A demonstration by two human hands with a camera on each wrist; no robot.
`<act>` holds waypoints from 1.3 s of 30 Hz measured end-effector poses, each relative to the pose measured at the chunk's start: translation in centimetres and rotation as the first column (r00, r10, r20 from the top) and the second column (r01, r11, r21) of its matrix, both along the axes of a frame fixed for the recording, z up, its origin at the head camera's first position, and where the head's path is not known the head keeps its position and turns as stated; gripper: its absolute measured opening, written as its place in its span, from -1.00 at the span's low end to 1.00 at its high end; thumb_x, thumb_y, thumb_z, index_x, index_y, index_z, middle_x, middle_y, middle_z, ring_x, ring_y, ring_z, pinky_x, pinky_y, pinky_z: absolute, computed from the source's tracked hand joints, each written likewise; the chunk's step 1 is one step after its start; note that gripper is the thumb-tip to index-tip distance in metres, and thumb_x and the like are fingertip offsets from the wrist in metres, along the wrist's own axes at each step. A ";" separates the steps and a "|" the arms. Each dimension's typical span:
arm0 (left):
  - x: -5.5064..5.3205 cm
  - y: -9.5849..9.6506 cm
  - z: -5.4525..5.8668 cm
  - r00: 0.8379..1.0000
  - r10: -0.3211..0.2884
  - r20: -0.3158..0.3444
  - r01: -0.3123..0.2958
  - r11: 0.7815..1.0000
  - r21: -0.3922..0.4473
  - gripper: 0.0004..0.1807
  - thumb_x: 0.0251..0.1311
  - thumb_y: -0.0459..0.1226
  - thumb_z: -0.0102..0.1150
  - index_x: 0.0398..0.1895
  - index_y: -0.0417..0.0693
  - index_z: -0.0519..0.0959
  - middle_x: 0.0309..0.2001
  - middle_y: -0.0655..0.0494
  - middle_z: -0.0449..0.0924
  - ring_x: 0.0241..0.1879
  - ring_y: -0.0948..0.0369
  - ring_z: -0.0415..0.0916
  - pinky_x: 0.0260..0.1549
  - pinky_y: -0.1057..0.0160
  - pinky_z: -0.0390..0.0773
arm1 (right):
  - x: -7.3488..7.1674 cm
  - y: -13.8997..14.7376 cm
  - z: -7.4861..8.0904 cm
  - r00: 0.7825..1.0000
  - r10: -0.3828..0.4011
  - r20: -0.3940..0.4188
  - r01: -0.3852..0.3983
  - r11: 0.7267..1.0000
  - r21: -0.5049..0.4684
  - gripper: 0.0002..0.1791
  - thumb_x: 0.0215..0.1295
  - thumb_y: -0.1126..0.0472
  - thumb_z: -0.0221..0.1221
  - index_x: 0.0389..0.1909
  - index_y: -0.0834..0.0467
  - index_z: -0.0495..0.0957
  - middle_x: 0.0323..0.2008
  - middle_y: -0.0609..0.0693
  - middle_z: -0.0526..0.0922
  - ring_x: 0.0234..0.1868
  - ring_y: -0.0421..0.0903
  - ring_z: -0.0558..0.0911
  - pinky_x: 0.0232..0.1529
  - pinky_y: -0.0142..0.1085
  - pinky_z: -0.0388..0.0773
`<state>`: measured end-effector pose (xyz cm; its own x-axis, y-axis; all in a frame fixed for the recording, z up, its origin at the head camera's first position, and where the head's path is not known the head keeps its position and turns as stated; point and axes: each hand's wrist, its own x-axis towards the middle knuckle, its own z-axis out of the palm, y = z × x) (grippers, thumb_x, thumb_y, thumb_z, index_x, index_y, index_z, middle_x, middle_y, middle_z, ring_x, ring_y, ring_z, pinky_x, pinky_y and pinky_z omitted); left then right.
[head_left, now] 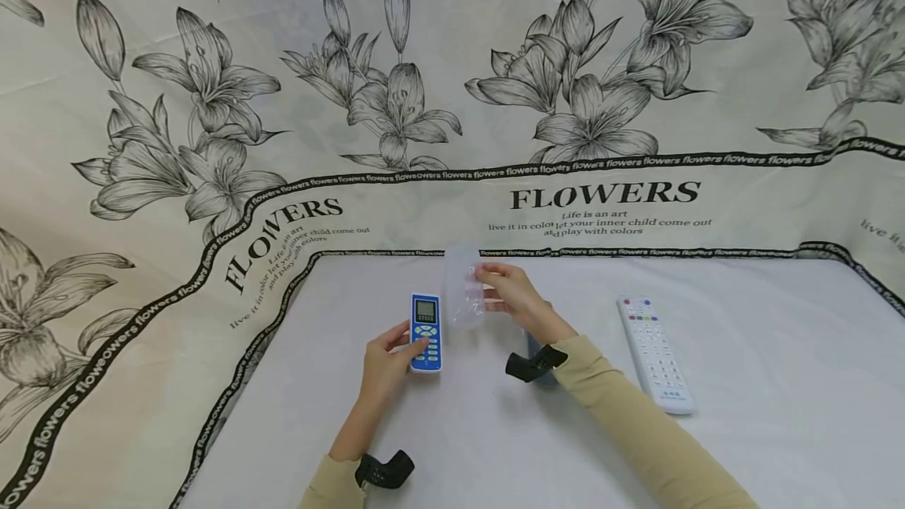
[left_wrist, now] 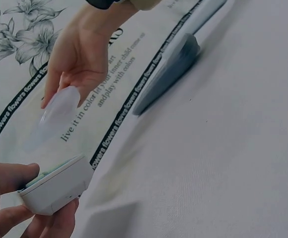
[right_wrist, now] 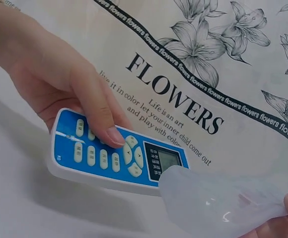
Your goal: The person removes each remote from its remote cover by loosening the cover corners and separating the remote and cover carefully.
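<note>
In the head view my left hand [head_left: 387,360] grips a blue-faced white remote control [head_left: 426,352], its small screen at the far end. The thumb lies over the buttons and the other fingers are behind the casing. My right hand [head_left: 519,295] pinches a translucent, soft plastic sleeve [head_left: 463,293] by its right side. The sleeve hangs just right of the remote's screen end. From the right wrist, the sleeve's rounded end [right_wrist: 198,198] overlaps the screen corner of the remote [right_wrist: 104,163]. The left wrist view shows the remote's white end [left_wrist: 59,186] raised off the table.
A long white remote control [head_left: 656,356] lies on the white table at the right. Partly hidden under the right wrist is a dark blue-grey object [head_left: 543,371], seen more fully in the left wrist view [left_wrist: 171,74]. Flower-printed cloth [head_left: 601,210] stands behind the table.
</note>
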<state>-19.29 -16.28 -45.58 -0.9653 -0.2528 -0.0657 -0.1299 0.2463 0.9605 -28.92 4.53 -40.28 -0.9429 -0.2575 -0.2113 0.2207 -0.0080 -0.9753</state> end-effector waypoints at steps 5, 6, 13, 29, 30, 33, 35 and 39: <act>-0.8 -0.9 -0.1 1.000 0.012 0.014 -0.012 1.000 -0.022 -0.43 0.10 -0.21 0.34 0.22 -0.16 0.49 -0.05 -0.16 0.59 -0.35 0.26 0.52 -0.47 0.37 0.55 | 0.5 -0.1 -0.4 0.999 -0.001 0.032 0.000 1.000 0.029 -0.50 0.44 0.17 0.02 0.32 0.27 0.30 0.16 0.19 0.52 -0.34 -0.28 0.61 -0.36 -0.45 0.59; -0.9 -1.0 -0.1 1.000 0.013 0.020 -0.013 1.000 -0.026 -0.43 0.10 -0.21 0.34 0.21 -0.15 0.50 -0.06 -0.15 0.59 -0.35 0.26 0.51 -0.48 0.38 0.54 | 0.6 -0.2 -0.5 0.999 -0.003 0.037 0.002 0.999 0.032 -0.50 0.44 0.17 0.03 0.32 0.27 0.30 0.16 0.19 0.52 -0.34 -0.28 0.60 -0.38 -0.46 0.58; -1.8 -1.6 -0.5 0.998 0.027 0.059 -0.024 0.998 -0.060 -0.47 0.11 -0.19 0.35 0.16 -0.17 0.54 -0.10 -0.12 0.58 -0.32 0.22 0.52 -0.47 0.37 0.56 | 1.0 -0.3 -1.1 0.998 0.000 0.066 -0.001 1.000 0.018 -0.48 0.39 0.21 0.07 0.31 0.30 0.30 0.12 0.13 0.59 -0.33 -0.25 0.58 -0.37 -0.46 0.58; -3.2 -2.0 -1.2 0.997 0.039 0.065 -0.028 0.987 -0.159 -0.51 0.08 -0.22 0.36 0.08 -0.24 0.57 -0.14 -0.16 0.63 -0.30 0.19 0.54 -0.51 0.40 0.50 | 1.8 -1.1 -2.9 0.996 0.027 0.083 -0.029 0.999 0.028 -0.46 0.38 0.28 0.06 0.32 0.40 0.25 0.17 0.27 0.53 -0.28 -0.19 0.65 -0.30 -0.37 0.64; -3.3 -2.0 -1.1 0.997 0.038 0.065 -0.027 0.986 -0.163 -0.52 0.08 -0.22 0.36 0.08 -0.24 0.58 -0.14 -0.16 0.64 -0.30 0.19 0.54 -0.51 0.40 0.49 | 1.9 -1.2 -2.9 0.996 0.030 0.081 -0.033 0.999 0.029 -0.46 0.38 0.29 0.05 0.32 0.40 0.24 0.18 0.28 0.52 -0.28 -0.19 0.64 -0.30 -0.37 0.64; -3.4 -2.1 -1.1 0.997 0.038 0.065 -0.026 0.983 -0.180 -0.52 0.09 -0.22 0.35 0.07 -0.25 0.58 -0.14 -0.17 0.64 -0.28 0.17 0.54 -0.51 0.40 0.48 | 2.0 -1.4 -3.2 0.996 0.026 0.080 -0.029 0.999 0.043 -0.47 0.38 0.29 0.05 0.31 0.40 0.24 0.15 0.28 0.54 -0.30 -0.20 0.63 -0.31 -0.37 0.64; -3.5 -2.1 -1.2 0.997 0.039 0.064 -0.026 0.981 -0.190 -0.52 0.09 -0.21 0.35 0.07 -0.25 0.58 -0.13 -0.17 0.64 -0.27 0.17 0.54 -0.50 0.40 0.48 | 2.1 -1.5 -3.3 0.996 0.022 0.081 -0.026 0.998 0.049 -0.47 0.38 0.29 0.05 0.31 0.40 0.24 0.14 0.28 0.54 -0.32 -0.20 0.63 -0.31 -0.37 0.64; -3.7 -2.2 -1.3 0.998 0.041 0.056 -0.028 0.977 -0.211 -0.53 0.09 -0.21 0.35 0.06 -0.25 0.59 -0.14 -0.17 0.65 -0.31 0.19 0.56 -0.52 0.40 0.51 | 2.3 -1.7 -3.5 0.996 0.013 0.088 -0.017 0.999 0.047 -0.47 0.37 0.30 0.06 0.31 0.41 0.25 0.12 0.29 0.55 -0.34 -0.21 0.63 -0.34 -0.38 0.64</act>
